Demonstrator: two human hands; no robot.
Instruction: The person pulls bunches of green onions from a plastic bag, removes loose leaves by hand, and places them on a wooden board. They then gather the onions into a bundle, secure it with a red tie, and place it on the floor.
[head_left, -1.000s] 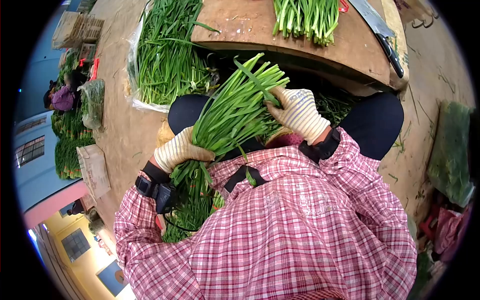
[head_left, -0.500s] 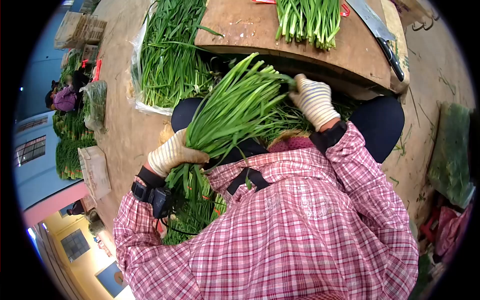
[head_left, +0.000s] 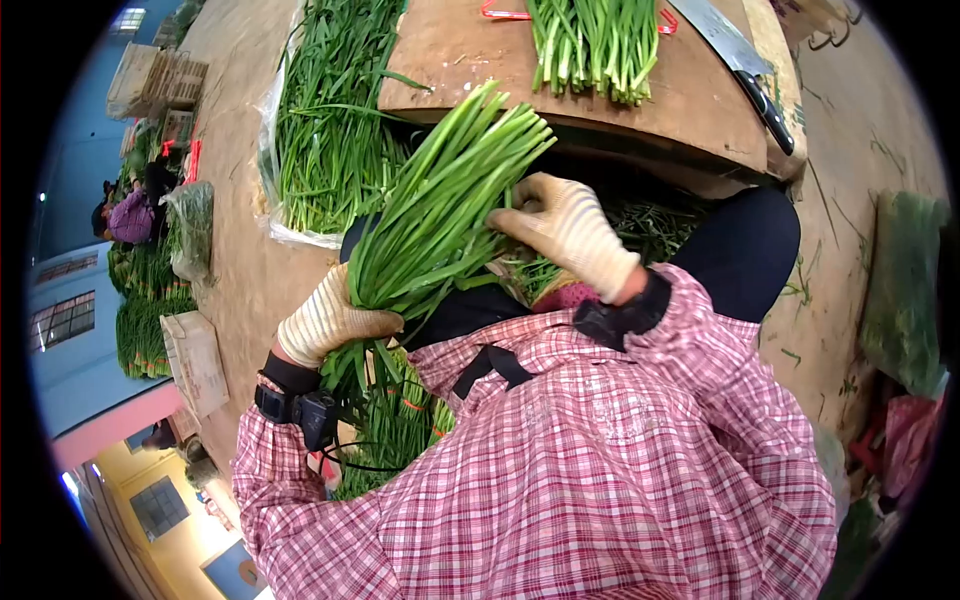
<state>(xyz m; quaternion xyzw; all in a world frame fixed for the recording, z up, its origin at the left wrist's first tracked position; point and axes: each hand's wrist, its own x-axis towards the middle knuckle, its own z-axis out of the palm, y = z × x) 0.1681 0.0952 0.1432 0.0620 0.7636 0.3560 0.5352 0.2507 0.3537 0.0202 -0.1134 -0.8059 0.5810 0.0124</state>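
Note:
Gloved in striped white, my left hand (head_left: 335, 318) is wrapped round the leafy part of a bundle of green stalks (head_left: 440, 200), whose pale cut ends point up and to the right. My right hand (head_left: 570, 225), in a matching glove, is at the right side of this bundle with thumb and fingers curled toward each other; what they pinch, if anything, is too small to tell. Ahead, a second bunch of stalks (head_left: 592, 50) lies on a wooden board (head_left: 460, 60) over a red tie (head_left: 503, 13). A knife (head_left: 735, 60) with a black handle rests at the board's right edge.
Loose green stalks (head_left: 335, 130) fill a clear plastic bag at the left. Tied bundles (head_left: 400, 430) lie beside my left forearm. A green wrapped bundle (head_left: 900, 290) is on the floor at the right. Far left, a person (head_left: 130, 215) sits near crates (head_left: 155, 80).
My right hand has moved left, from beyond the stalk ends to the bundle's side. The bundle now stands more upright, and the stray leaves at its right are no longer spread out.

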